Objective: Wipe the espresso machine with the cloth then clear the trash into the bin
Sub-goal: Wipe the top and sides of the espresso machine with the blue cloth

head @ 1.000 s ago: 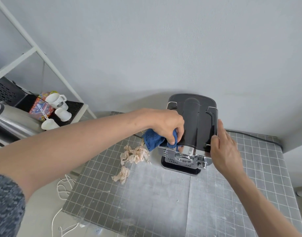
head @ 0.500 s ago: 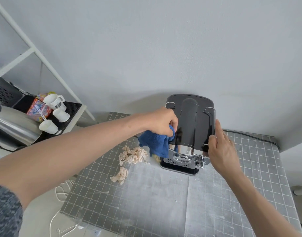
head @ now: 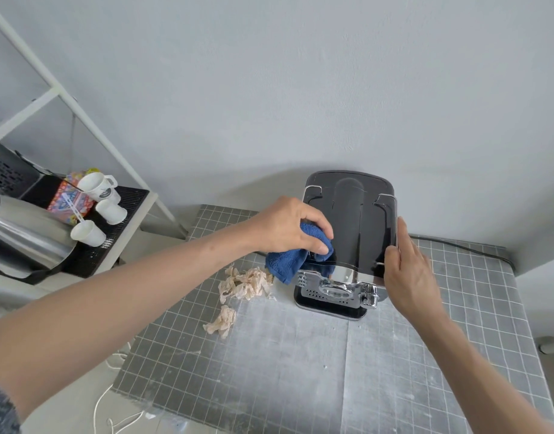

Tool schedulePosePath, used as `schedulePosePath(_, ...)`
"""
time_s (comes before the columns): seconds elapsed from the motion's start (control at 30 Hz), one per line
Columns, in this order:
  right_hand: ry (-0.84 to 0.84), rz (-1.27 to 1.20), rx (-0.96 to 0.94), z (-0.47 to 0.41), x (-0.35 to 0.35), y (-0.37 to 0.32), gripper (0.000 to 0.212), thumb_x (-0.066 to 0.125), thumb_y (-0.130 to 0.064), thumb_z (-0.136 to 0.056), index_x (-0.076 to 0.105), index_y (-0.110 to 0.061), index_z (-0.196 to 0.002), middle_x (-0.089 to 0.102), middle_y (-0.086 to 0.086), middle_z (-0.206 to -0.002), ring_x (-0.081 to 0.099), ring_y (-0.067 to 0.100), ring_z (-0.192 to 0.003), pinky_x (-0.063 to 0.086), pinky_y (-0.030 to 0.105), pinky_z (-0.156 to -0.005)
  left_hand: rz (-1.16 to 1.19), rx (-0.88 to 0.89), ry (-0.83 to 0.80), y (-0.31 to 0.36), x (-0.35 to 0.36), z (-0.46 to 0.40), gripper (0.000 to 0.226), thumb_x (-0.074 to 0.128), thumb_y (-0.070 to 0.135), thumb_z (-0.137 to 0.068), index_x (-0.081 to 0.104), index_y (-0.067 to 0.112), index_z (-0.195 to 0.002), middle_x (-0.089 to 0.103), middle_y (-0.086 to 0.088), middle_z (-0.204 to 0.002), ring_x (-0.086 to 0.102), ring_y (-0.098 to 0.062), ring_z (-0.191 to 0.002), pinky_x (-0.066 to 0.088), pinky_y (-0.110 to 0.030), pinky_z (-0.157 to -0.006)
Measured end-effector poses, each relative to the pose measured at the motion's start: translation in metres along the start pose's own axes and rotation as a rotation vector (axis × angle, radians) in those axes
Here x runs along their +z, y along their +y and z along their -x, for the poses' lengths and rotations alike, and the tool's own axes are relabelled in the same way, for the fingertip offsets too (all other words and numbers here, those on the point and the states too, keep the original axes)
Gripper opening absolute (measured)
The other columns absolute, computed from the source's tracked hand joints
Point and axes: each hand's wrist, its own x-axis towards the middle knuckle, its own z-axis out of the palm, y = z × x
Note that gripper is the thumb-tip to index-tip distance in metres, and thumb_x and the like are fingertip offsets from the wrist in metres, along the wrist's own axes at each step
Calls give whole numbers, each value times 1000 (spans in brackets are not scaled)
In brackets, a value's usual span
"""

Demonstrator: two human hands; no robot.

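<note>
A black and chrome espresso machine [head: 360, 227] stands on the grey grid mat [head: 300, 371] near the wall. My left hand [head: 285, 227] grips a blue cloth [head: 288, 261] and presses it against the machine's left top edge. My right hand [head: 407, 270] lies flat against the machine's right side, fingers straight, bracing it. Crumpled beige paper trash [head: 247, 283] lies on the mat just left of the machine, with a smaller piece [head: 222, 321] in front of it. No bin is in view.
A white metal shelf [head: 65, 98] stands at the left with a steel kettle [head: 25, 236], white cups [head: 97, 186] and a colourful box [head: 68, 198] on a black tray. A black cable [head: 457, 245] runs behind the machine. White cord [head: 112, 411] lies on the floor.
My left hand has carried the cloth from the machine's front left corner up onto its left top edge. My right hand has stayed on the right side.
</note>
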Motion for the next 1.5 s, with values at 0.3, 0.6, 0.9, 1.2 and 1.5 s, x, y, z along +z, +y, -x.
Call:
schedulePosePath(0.3,15,-25,-15,-1,2,2,59,22,-25,-102,22,-28,-162,54,11,-146,46,34,-128,39,59,-108,-69,-110,406,-48,32,64,15,85,24,-81,76,30,-93,65,15,-90,63,-2,-78,47,-19,-72)
schedulePosePath(0.6,12,-33,-47,-4,5,6,64,19,-33,-99,19,-32,-163,42,0,-160,39,33,-141,33,61,-116,108,-332,817,-27,102,60,4,78,24,-86,76,23,-83,68,12,-82,64,-7,-78,55,-33,-73)
schedulePosePath(0.9,40,89,-84,-15,11,19,61,17,-38,-98,36,-20,-152,22,-10,-172,34,34,-149,31,59,-119,43,-262,759,-3,128,55,5,75,28,-90,76,24,-88,63,11,-85,62,-5,-77,44,-11,-70)
schedulePosePath(1.2,47,61,-80,-15,14,22,65,14,-36,-94,41,-15,-149,27,-8,-169,46,35,-134,38,59,-111,-58,-269,800,-14,120,58,6,75,21,-92,78,15,-92,60,7,-90,61,-9,-76,51,-25,-72)
schedulePosePath(1.5,32,-31,-29,-6,10,10,66,19,-36,-98,12,-38,-163,52,7,-150,47,34,-133,38,62,-112,-82,-373,815,-16,115,51,8,74,24,-90,72,17,-85,61,5,-86,59,-14,-71,45,-25,-64)
